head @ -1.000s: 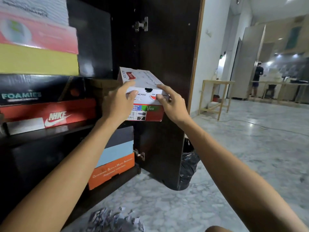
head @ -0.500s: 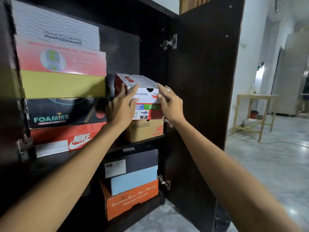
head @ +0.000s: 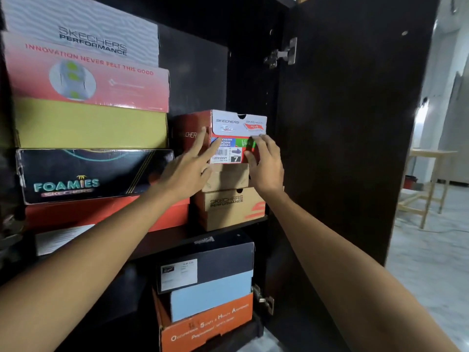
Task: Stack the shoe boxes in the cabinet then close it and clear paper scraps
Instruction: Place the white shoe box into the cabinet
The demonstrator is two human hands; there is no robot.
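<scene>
Red-white shoe box (head: 238, 128) atop brown boxes (head: 232, 207) in cabinet (head: 253, 72); both hands' fingers spread, touching box front.

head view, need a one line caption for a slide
Both hands, left hand and right hand, press a red-and-white shoe box onto brown boxes inside the open cabinet.

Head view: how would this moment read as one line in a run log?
step: seating red-white box on brown boxes | left hand: open, fingertips on box | right hand: open, on label | cabinet door: open
</scene>
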